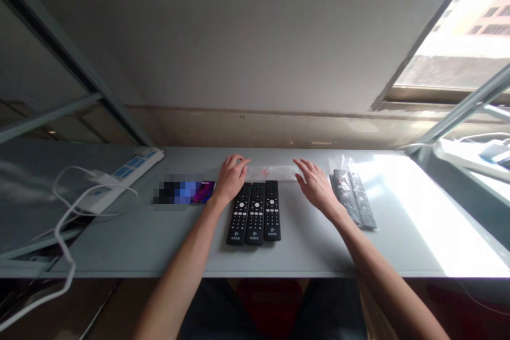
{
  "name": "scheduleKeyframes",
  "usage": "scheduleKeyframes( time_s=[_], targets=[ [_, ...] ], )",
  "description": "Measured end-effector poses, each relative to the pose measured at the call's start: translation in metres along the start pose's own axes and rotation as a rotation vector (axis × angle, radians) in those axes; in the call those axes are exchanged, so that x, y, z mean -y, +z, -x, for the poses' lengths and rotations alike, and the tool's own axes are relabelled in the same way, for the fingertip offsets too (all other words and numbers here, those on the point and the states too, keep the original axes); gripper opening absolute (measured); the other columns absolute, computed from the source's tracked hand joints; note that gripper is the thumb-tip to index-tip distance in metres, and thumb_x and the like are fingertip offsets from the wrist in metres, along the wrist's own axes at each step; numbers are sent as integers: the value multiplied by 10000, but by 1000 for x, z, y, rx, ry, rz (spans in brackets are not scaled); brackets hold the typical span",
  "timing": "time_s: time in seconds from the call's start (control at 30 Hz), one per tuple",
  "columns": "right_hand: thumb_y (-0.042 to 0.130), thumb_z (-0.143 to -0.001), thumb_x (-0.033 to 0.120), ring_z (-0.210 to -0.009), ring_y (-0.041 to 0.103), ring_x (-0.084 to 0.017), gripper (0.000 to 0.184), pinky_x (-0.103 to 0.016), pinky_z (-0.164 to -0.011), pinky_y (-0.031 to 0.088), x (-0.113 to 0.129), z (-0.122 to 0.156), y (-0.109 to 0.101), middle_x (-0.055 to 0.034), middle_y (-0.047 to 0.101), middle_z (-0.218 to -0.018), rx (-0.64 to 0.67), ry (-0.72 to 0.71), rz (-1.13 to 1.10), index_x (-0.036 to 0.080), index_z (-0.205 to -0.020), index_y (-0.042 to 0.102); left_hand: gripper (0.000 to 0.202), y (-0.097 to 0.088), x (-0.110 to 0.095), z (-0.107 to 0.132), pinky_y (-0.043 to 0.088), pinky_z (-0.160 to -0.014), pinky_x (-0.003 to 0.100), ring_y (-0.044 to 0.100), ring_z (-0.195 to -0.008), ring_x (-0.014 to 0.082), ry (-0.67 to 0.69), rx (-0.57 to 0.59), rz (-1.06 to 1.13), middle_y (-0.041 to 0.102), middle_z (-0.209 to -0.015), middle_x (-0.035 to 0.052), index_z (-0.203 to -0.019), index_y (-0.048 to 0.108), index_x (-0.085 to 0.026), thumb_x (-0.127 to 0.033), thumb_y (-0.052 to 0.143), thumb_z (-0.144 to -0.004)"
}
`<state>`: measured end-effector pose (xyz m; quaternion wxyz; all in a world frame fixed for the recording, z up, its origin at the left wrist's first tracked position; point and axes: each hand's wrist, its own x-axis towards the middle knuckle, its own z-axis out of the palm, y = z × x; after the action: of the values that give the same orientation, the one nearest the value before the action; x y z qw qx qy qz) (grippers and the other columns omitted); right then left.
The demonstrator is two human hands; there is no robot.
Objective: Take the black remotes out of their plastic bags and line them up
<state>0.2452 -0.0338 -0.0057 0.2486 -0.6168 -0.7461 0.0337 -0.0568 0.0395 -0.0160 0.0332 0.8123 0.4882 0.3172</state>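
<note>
Across the middle of the grey desk lies a flat, clear plastic bag (274, 172) with small red print. My left hand (232, 176) is at its left end, fingers slightly bent and apart; I cannot tell whether they touch the film. Fingers spread, my right hand (314, 183) hovers or rests by the bag's right end. Between my arms, three black remote controls stand side by side lengthwise: a left one (238, 220), a middle one (255, 220) and a right one (272, 218) set slightly farther back. Right of my right hand lie bagged remote controls (354, 199).
A phone (202, 192) with a lit screen lies left of my left hand. A white power strip (131, 170) with a white cable (59, 228) runs along the desk's left side. Metal frame posts border both sides. Strong sunlight falls on the desk (414, 212) at right.
</note>
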Motion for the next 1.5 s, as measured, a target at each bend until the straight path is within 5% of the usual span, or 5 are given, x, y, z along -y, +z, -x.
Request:
scheduleKeyframes(
  time_s=[0.33, 0.73, 0.93, 1.3, 1.5],
  targets=[
    [443, -1076, 357, -999, 623, -353, 522, -464, -875, 502, -24, 99, -53, -215, 649, -1156, 5, 301, 553, 144, -1546, 518, 327, -3, -14, -3, 464, -1137, 485, 589, -1245, 298, 110, -47, 39, 676, -1230, 122, -1194, 756, -195, -136, 493, -1008],
    [503, -991, 135, -880, 751, -304, 514, -349, -725, 487, -17, 63, -74, -193, 750, -1075, 238, 300, 534, 123, -1503, 538, 346, 3, -31, 1, 452, -1133, 477, 580, -1260, 293, 204, 9, 141, 701, -1206, 107, -1130, 769, -204, -66, 503, -959],
    [531, -993, 165, -768, 721, -272, 525, -337, -627, 432, 10, 55, -88, -117, 778, -987, 32, 223, 439, 181, -1518, 528, 307, -7, -45, 2, 465, -1070, 461, 628, -1144, 273, 114, -45, 338, 734, -1089, 85, -1073, 777, -217, -138, 490, -999],
    [510, -1085, 152, -1039, 696, -257, 516, -406, -850, 535, 64, -17, -5, -125, 735, -1342, -146, -660, 43, 267, -1587, 468, 789, -5, -66, 7, 606, -953, 409, 758, -1138, 290, -474, 131, 1597, 773, -1251, 121, -1569, 506, -245, -514, 830, -902],
    [618, -1048, 395, -1089, 677, -277, 475, -458, -875, 578, 51, -10, 9, -141, 681, -1306, -357, -112, -468, 277, -1501, 543, 701, -13, -63, 5, 626, -984, 425, 759, -1163, 285, -514, 96, 1777, 767, -1296, 133, -1529, 537, -218, -355, 836, -910]
  ],
)
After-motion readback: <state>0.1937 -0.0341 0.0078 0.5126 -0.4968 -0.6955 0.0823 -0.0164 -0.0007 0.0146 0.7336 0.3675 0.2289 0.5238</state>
